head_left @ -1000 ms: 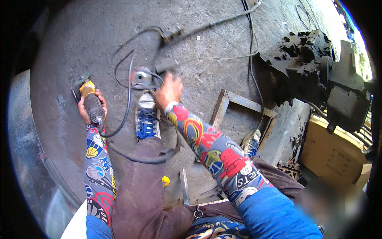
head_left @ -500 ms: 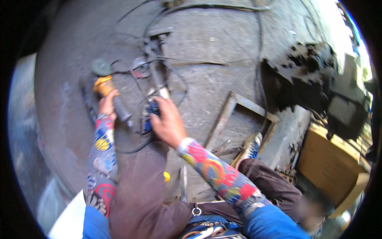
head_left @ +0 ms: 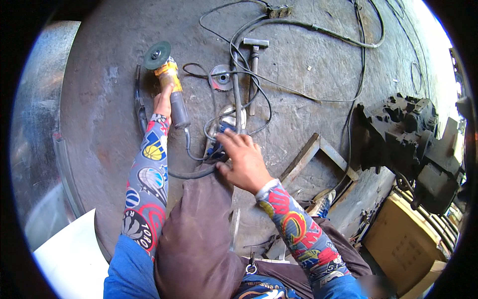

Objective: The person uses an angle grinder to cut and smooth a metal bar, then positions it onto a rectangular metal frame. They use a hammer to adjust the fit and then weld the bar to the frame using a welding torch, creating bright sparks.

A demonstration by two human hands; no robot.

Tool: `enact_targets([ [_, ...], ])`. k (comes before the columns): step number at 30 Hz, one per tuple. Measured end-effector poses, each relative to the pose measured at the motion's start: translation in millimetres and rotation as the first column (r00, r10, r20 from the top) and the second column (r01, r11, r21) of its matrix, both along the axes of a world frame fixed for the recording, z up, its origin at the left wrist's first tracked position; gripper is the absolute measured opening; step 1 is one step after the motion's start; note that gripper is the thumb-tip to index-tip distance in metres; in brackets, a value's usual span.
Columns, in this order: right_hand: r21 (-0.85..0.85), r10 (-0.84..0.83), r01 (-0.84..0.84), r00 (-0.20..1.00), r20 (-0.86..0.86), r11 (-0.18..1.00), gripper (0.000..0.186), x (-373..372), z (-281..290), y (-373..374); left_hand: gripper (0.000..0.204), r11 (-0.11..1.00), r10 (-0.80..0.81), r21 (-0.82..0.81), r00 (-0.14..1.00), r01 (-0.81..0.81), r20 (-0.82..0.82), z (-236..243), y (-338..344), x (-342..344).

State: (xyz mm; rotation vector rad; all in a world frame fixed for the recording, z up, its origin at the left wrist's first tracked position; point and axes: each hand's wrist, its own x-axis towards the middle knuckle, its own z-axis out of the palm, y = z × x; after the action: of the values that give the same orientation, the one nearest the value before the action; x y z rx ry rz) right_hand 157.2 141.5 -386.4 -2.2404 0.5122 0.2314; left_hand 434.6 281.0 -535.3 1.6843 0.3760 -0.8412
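My left hand is closed round the body of a yellow and grey angle grinder. The grinder's green disc points away from me, and its cord runs back from the near end. With fingers spread, my right hand is held over my shoe and a black cable beside it, with nothing in its grasp. Whether its fingertips touch the cable or the shoe I cannot tell. Past the shoe, a loose grey and red disc lies on the floor next to a hammer.
Black cables loop over the concrete floor. A dark clamp-like tool lies left of the grinder. To the right are an angle-iron frame, a blackened metal assembly and a cardboard box. A white sheet sits at lower left.
The whole view has shifted, so the floor things appear farther right. My left hand has carried the grinder farther from me, its disc turned more upward in the picture. My right hand's fingers are more spread.
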Motion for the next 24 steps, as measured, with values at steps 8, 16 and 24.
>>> enact_targets([
  [8, -0.262, 0.295, -0.267, 0.953, 0.074, 0.927, 0.016, 12.1, 10.0, -7.8, 0.049, 0.600, -0.576, 0.800, 0.701, 0.015, 0.419, 23.6, 26.8, -10.2],
  [16, -0.072, 0.207, -0.194, 0.896, 0.393, 0.978, 0.014, 21.4, 61.9, 19.0, 0.043, 0.807, 0.117, 0.589, 0.989, -0.039, -0.095, -1.9, 147.6, 20.7],
  [24, 0.028, 0.117, -0.131, 0.949, 0.293, 0.991, 0.049, -20.9, 83.7, 3.4, 0.019, 0.876, 0.396, -0.240, 0.908, -0.418, -0.135, 109.7, 165.1, 59.2],
])
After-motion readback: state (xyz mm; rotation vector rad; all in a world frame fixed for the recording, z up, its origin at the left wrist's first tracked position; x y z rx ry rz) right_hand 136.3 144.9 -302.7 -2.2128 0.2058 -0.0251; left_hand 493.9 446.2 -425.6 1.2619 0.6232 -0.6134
